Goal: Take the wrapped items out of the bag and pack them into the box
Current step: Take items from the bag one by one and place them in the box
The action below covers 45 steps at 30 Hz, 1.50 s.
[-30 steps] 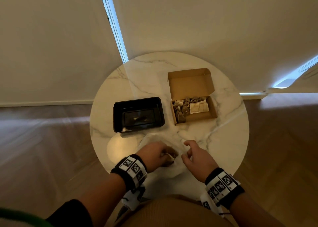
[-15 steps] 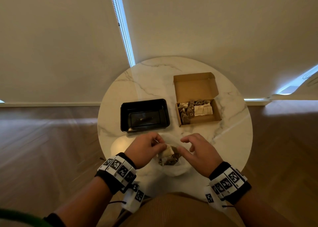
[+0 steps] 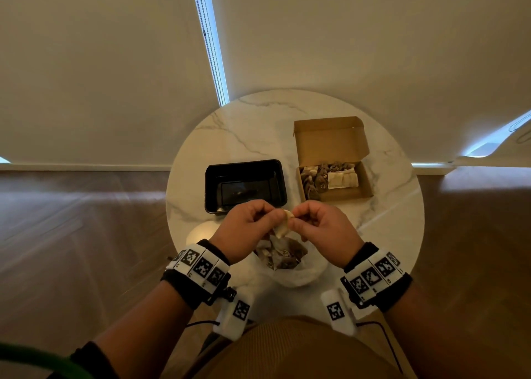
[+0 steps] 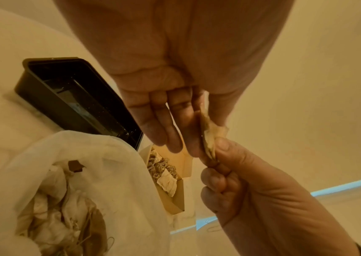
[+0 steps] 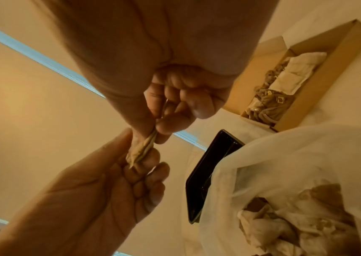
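Tray (image 3: 245, 168) left of box (image 3: 365, 177); bag (image 3: 301, 275) nearer, before both.

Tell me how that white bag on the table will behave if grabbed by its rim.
The white bag looks thin and translucent, slumped in folds, so probably floppy. Its loose wrapped items would likely shift or spill if tilted. Probably light: contents look like small paper packets.

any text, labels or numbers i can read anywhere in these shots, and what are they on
No readable words or numbers anywhere.
Wristbands: black-and-white square marker patterns, no letters.
Small tags on the wrapped items in the cardboard box: a mark shows, too small and blurred to read.
Tags on items in the bag: too small to read.
Wrapped item pinched by the left hand and right hand: no print visible.
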Tool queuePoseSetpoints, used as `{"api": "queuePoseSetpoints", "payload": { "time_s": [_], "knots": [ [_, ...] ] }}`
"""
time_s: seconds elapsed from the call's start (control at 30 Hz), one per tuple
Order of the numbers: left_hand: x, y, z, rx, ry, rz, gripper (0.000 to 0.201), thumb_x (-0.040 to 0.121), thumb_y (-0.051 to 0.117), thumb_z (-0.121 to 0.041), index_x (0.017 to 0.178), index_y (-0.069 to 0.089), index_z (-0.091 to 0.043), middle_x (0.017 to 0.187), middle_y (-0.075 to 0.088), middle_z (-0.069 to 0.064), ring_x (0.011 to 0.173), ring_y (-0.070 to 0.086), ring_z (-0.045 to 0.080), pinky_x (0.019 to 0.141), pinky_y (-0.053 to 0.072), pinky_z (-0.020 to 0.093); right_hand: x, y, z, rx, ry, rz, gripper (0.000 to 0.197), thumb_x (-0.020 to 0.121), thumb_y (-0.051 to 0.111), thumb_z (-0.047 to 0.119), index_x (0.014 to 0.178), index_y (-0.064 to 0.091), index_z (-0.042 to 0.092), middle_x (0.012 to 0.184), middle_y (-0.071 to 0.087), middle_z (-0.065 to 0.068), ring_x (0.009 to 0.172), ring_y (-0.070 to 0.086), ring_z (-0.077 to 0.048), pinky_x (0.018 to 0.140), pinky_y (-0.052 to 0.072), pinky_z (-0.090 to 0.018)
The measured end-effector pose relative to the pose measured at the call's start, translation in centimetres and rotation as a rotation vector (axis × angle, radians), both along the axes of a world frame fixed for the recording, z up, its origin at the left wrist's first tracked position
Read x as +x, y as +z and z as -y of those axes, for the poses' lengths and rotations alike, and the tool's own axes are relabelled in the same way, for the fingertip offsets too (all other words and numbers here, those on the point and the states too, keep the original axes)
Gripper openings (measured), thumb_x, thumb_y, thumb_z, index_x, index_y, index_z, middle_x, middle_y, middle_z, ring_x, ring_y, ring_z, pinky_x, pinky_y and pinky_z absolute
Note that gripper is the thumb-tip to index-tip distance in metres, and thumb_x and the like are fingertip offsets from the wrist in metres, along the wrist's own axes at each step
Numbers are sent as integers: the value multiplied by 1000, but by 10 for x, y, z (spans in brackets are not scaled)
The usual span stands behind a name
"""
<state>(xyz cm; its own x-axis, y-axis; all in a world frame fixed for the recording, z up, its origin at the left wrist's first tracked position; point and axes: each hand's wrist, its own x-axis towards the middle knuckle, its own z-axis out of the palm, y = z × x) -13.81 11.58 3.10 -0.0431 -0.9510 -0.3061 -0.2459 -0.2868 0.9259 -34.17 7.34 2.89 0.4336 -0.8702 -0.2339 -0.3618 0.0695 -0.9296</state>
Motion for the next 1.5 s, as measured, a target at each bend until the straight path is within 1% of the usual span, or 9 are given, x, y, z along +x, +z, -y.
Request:
{"api": "queuePoseSetpoints", "payload": {
  "time_s": [0.27,0.33,0.4,0.5,0.7,1.2,1.3,1.4,1.5],
  "knots": [
    [11,-12,-12,25,30,85,12,90,77,-34,95,73,-24,83,75,-1,72,68,6,68,56,22,8,-17,3,47,-31,-77,6,98,66,24,95,72,22,77,73,-2,61,64,-14,62,57,-34],
    [17,-15,-18,19,18,153,13,91,75,-39,96,73,-26,80,74,-8,71,67,0,66,54,18,9,-29,2,21,75,-281,9,99,63,29,100,71,25,85,73,3,71,67,-12,67,58,-31],
    [25,-22,-26,43,-2,181,18,91,73,-44,98,74,-27,85,75,-7,78,71,7,73,60,31,16,-41,1,-95,277,-627,16,100,57,33,105,70,27,93,69,8,86,66,-13,78,54,-31],
    [30,-33,-38,97,-30,230,34,86,69,-57,95,74,-25,84,73,2,75,68,16,77,59,46,38,-52,0,-175,563,-1031,25,103,48,26,118,67,20,116,70,-5,107,66,-26,91,52,-39],
    [27,-42,-50,122,-112,373,25,95,66,-46,93,71,-21,77,66,0,65,55,9,64,46,29,67,-67,3,-192,703,-1284,28,105,47,20,125,66,15,131,65,-8,121,62,-28,100,49,-41],
    [41,-36,-41,72,-69,335,28,94,69,-46,91,70,-19,72,62,-1,62,50,9,63,45,34,54,-89,8,-143,543,-1216,26,105,47,17,122,66,14,126,67,-9,115,64,-29,98,50,-38],
    [43,-37,-39,64,-75,332,27,94,69,-46,90,70,-20,71,61,-3,60,49,7,62,42,28,43,-75,12,-61,402,-1077,21,101,53,23,112,70,21,113,70,-3,102,67,-25,86,53,-35],
    [44,-37,-35,66,-76,348,30,94,70,-45,85,67,-17,66,55,-5,57,45,6,59,39,26,26,-57,9,4,255,-789,19,98,57,24,107,74,26,105,70,6,95,65,-14,89,55,-33],
    [42,-34,-30,70,-80,309,25,94,69,-44,87,70,-20,70,63,-3,61,54,8,63,45,28,8,-31,3,23,117,-455,18,97,62,16,100,73,30,91,71,13,77,64,3,72,53,-18]
  ]
}}
